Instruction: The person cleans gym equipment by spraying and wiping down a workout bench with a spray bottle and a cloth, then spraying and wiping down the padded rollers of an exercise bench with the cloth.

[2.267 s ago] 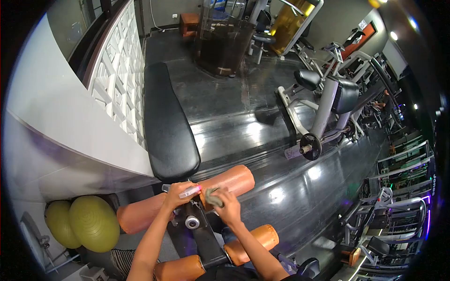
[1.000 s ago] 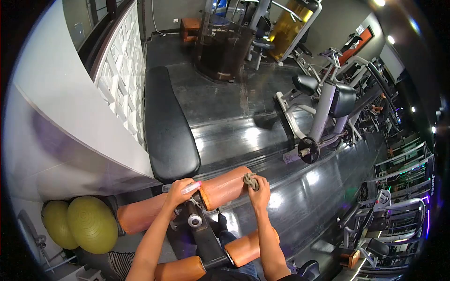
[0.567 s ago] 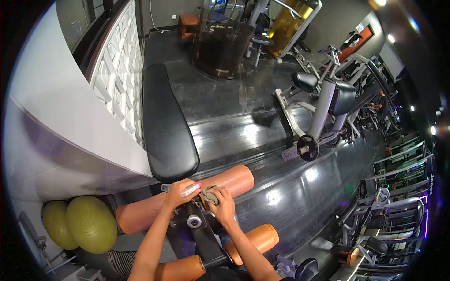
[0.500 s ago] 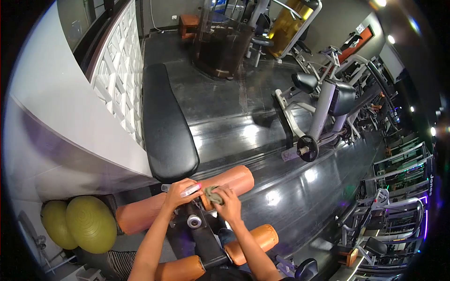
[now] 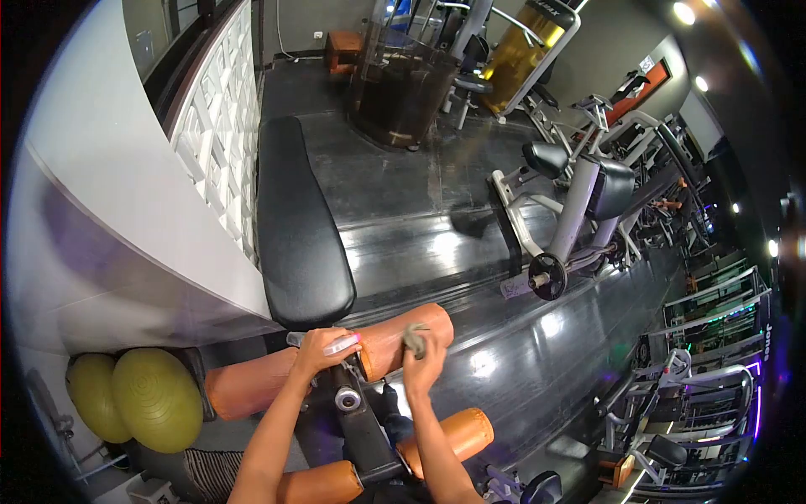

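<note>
Wrapped round a clear bottle with a pink tip (image 5: 342, 343), my left hand (image 5: 316, 351) is beside the metal post of the bench. My right hand (image 5: 426, 363) grips a crumpled grey-green cloth (image 5: 415, 340) against the upper right orange-brown foam roller (image 5: 384, 342). Another roller (image 5: 250, 383) extends left of my left hand. Two lower rollers, one on the left (image 5: 321, 485) and one on the right (image 5: 461, 437), flank the black frame. A long black bench pad (image 5: 302, 227) lies beyond my hands.
Two green exercise balls (image 5: 158, 400) rest at the lower left beside a curved white wall (image 5: 126, 227). A grey machine with a weight plate (image 5: 548, 276) stands to the right. More gym machines line the far right and back.
My right hand and the cloth have moved right along the upper right roller, away from my left hand. My left hand stays in nearly the same place with the bottle.
</note>
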A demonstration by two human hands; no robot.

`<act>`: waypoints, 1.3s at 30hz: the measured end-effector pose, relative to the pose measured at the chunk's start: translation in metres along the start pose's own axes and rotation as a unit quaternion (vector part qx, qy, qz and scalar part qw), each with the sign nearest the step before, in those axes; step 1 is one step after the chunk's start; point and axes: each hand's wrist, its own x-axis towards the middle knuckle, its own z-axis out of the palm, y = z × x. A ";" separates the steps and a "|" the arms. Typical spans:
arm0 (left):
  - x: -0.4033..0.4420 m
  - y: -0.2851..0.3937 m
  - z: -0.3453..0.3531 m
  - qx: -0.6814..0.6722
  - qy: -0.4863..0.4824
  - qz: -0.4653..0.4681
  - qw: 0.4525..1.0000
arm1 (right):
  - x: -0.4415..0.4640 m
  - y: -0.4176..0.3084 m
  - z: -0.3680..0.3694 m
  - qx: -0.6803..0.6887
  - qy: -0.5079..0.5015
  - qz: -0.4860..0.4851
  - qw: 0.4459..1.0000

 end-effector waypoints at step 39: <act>0.021 0.033 -0.019 -0.034 -0.017 0.071 0.997 | -0.027 0.002 0.002 0.128 -0.126 -0.123 0.976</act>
